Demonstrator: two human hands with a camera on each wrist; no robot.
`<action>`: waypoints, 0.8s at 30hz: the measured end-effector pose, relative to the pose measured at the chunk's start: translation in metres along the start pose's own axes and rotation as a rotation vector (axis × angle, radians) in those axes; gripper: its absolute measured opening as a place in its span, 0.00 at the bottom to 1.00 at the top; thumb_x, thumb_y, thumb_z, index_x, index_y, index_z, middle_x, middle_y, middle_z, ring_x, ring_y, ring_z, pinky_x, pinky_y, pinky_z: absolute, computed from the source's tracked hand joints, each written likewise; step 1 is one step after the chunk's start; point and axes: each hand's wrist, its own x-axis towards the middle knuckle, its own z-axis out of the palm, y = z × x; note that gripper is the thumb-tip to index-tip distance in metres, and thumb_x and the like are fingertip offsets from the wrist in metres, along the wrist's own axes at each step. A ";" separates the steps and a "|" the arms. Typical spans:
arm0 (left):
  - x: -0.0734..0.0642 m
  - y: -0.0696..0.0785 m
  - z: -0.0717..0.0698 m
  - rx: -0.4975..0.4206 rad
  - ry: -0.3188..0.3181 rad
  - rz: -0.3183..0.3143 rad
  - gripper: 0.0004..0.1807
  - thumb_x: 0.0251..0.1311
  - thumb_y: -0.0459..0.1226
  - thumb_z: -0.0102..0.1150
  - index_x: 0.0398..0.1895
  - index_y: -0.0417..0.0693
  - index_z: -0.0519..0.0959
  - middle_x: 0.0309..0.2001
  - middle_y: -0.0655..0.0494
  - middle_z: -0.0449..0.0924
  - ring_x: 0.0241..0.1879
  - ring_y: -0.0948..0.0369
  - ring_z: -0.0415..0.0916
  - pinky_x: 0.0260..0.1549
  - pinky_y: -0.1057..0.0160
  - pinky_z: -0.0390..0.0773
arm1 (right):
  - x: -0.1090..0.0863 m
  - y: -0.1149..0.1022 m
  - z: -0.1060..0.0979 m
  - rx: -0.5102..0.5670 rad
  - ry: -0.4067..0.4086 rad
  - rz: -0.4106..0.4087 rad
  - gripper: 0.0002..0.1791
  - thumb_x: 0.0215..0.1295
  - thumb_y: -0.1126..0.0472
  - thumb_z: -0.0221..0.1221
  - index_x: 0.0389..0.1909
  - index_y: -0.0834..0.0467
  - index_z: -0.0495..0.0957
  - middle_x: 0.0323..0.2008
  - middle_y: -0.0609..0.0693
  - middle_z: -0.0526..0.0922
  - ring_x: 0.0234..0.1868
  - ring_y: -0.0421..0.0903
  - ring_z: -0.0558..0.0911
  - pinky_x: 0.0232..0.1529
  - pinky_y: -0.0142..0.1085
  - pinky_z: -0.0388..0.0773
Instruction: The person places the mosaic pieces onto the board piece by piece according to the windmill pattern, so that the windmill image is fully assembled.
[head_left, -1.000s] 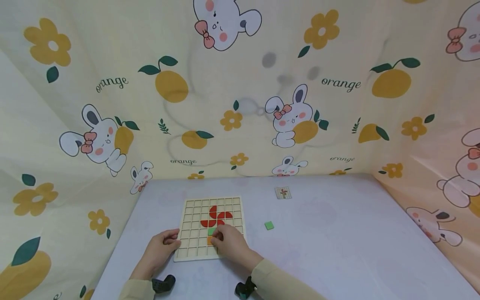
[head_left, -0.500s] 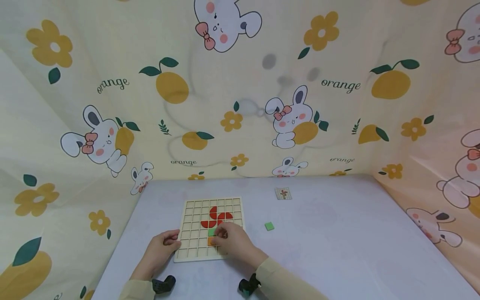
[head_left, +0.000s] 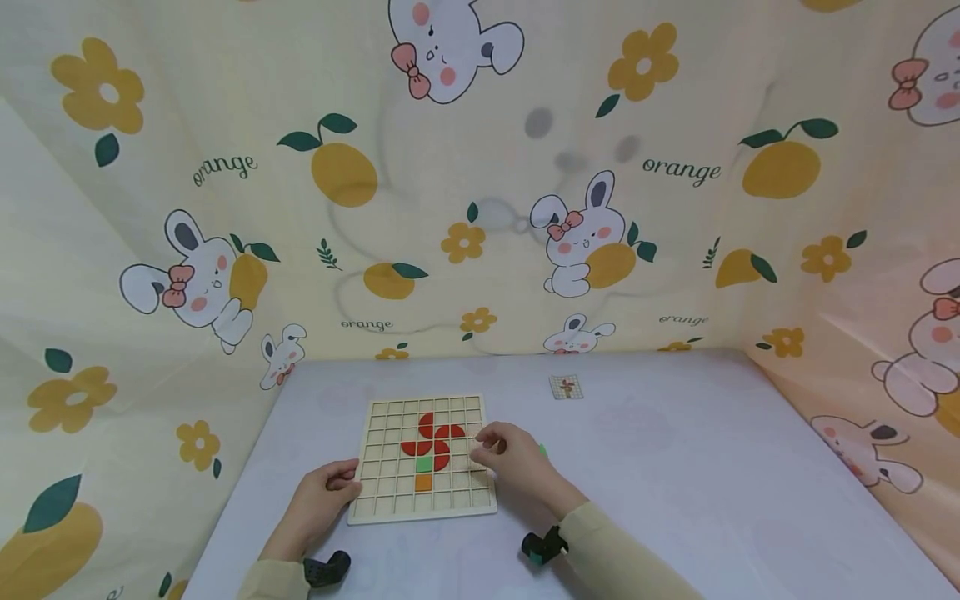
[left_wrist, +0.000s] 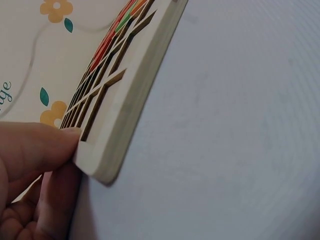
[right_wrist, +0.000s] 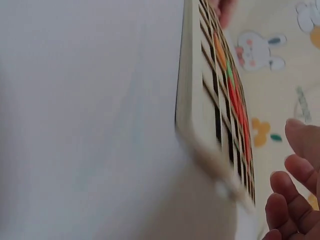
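Note:
A pale wooden grid board (head_left: 390, 498) lies on the table, divided into small square cells. Red quarter-round pieces (head_left: 452, 431) form a pinwheel on it, with a green square tile (head_left: 425, 464) and an orange square tile (head_left: 423, 482) in line below. At the board's left edge my left hand (head_left: 322, 496) holds the rim; in the left wrist view its thumb (left_wrist: 62, 142) lies on the corner. My right hand (head_left: 521, 462) hovers over the right edge, fingers loosely bent, nothing between them. A loose green tile (head_left: 543, 450) is mostly hidden behind that hand.
A small pattern card (head_left: 567, 387) with a printed grid and pinwheel lies at the back of the table (head_left: 675, 467). Cloth printed with rabbits and oranges (head_left: 465, 167) hangs behind and at both sides. Dark wrist cameras (head_left: 327, 569) sit below both hands.
My right hand has moved right from the orange and green tiles to the board's right edge, uncovering the tiles and the lower red piece. My left hand stays at the left edge.

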 end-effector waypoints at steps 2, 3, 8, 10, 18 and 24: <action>0.000 0.000 0.000 0.003 0.001 0.001 0.24 0.57 0.32 0.64 0.59 0.42 0.76 0.44 0.52 0.77 0.43 0.57 0.73 0.42 0.60 0.75 | -0.001 0.007 -0.009 -0.014 0.012 0.023 0.17 0.60 0.46 0.65 0.45 0.48 0.79 0.36 0.43 0.76 0.37 0.45 0.73 0.32 0.37 0.72; 0.000 0.000 0.000 0.002 0.001 -0.001 0.24 0.57 0.32 0.64 0.59 0.42 0.76 0.44 0.52 0.77 0.43 0.57 0.73 0.42 0.59 0.75 | -0.002 0.010 -0.013 -0.019 0.020 0.029 0.17 0.59 0.46 0.65 0.46 0.49 0.79 0.36 0.43 0.76 0.37 0.45 0.73 0.32 0.38 0.72; 0.000 0.000 -0.001 -0.002 -0.003 -0.010 0.24 0.57 0.32 0.64 0.59 0.42 0.76 0.44 0.52 0.77 0.43 0.57 0.72 0.41 0.60 0.75 | -0.005 0.026 -0.032 -0.019 0.060 0.060 0.20 0.56 0.43 0.67 0.46 0.48 0.80 0.38 0.43 0.77 0.39 0.45 0.73 0.35 0.39 0.72; 0.000 0.000 -0.001 -0.003 -0.004 -0.010 0.24 0.57 0.32 0.64 0.59 0.42 0.76 0.44 0.52 0.77 0.43 0.57 0.72 0.41 0.60 0.75 | -0.006 0.032 -0.038 -0.015 0.071 0.069 0.20 0.56 0.44 0.67 0.47 0.49 0.80 0.39 0.42 0.77 0.39 0.45 0.73 0.36 0.39 0.72; 0.000 0.001 -0.001 -0.003 -0.001 -0.006 0.24 0.57 0.32 0.64 0.59 0.42 0.76 0.44 0.51 0.76 0.42 0.57 0.72 0.41 0.60 0.76 | -0.009 0.053 -0.055 -0.030 0.086 0.149 0.20 0.55 0.45 0.68 0.48 0.47 0.79 0.42 0.44 0.77 0.41 0.45 0.74 0.37 0.39 0.74; 0.000 0.001 -0.001 -0.001 -0.001 -0.005 0.24 0.57 0.33 0.64 0.59 0.43 0.76 0.44 0.51 0.76 0.43 0.57 0.72 0.41 0.61 0.76 | -0.012 0.062 -0.060 -0.075 0.090 0.154 0.19 0.55 0.47 0.69 0.46 0.47 0.80 0.42 0.44 0.77 0.43 0.45 0.74 0.44 0.42 0.73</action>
